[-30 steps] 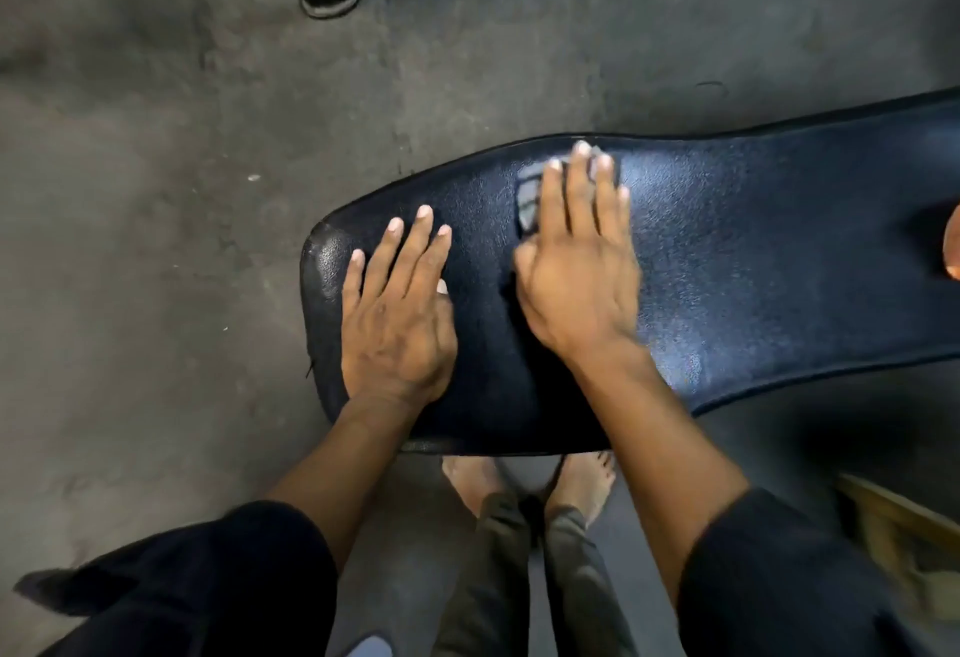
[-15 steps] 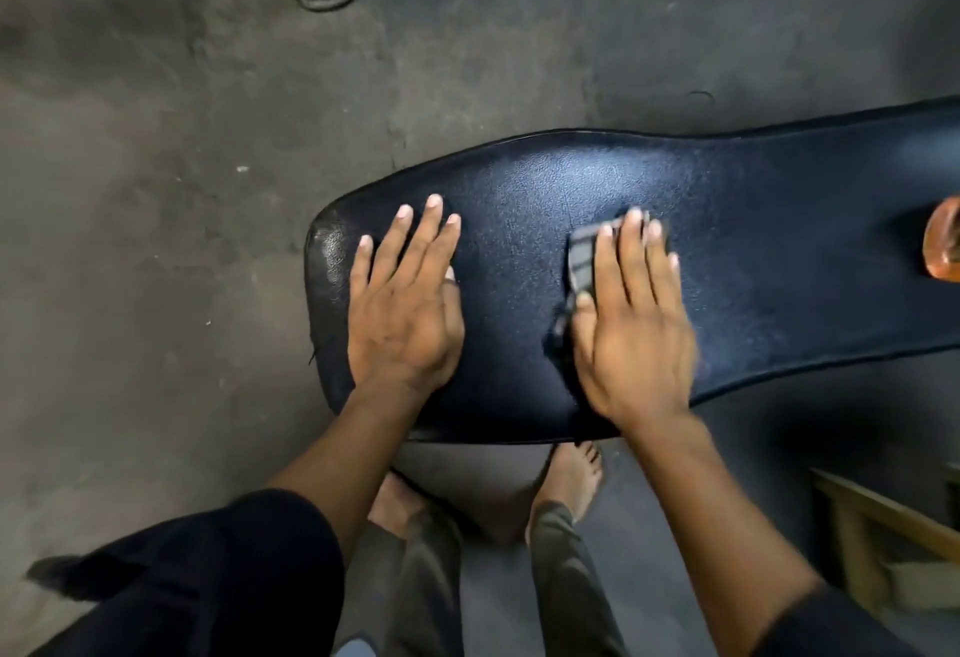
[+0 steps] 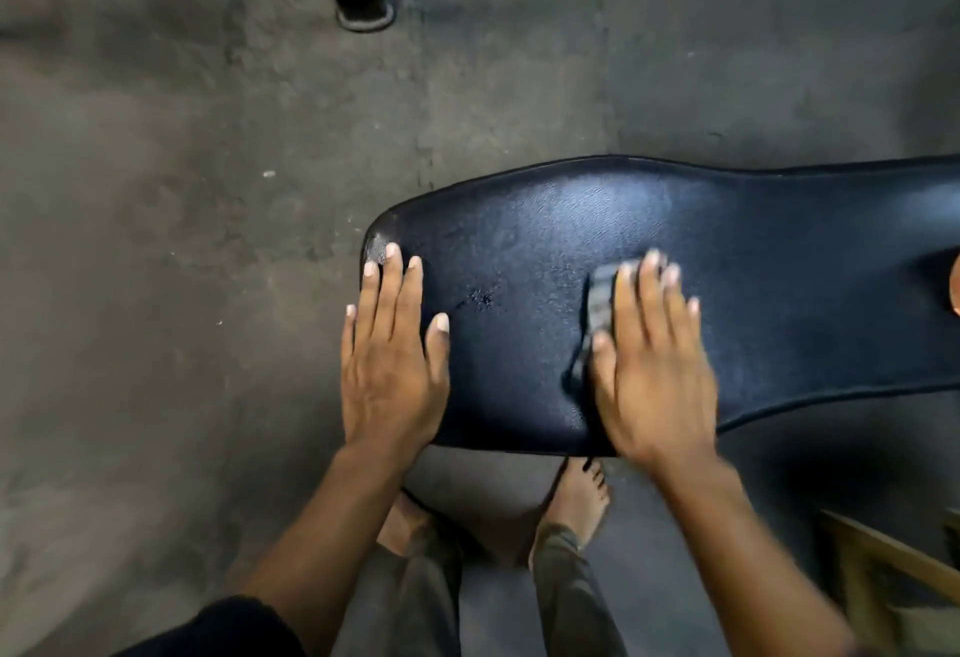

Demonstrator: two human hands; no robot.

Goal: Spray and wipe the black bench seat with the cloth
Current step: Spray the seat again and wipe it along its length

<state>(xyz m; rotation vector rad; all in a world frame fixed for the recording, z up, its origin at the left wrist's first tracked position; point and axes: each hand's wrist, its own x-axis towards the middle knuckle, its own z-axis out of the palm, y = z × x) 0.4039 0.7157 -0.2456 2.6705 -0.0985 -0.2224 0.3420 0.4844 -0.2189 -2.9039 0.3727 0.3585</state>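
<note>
In the head view, the black seat is seen above a grey concrete floor, its rounded end to the left. The left hand is laid flat on that end, fingers spread, nothing grasped. The right hand is pressed flat, palm down, on a grey cloth, which lies on the seat near its front edge and is mostly covered. Two bare feet are seen below the seat.
</note>
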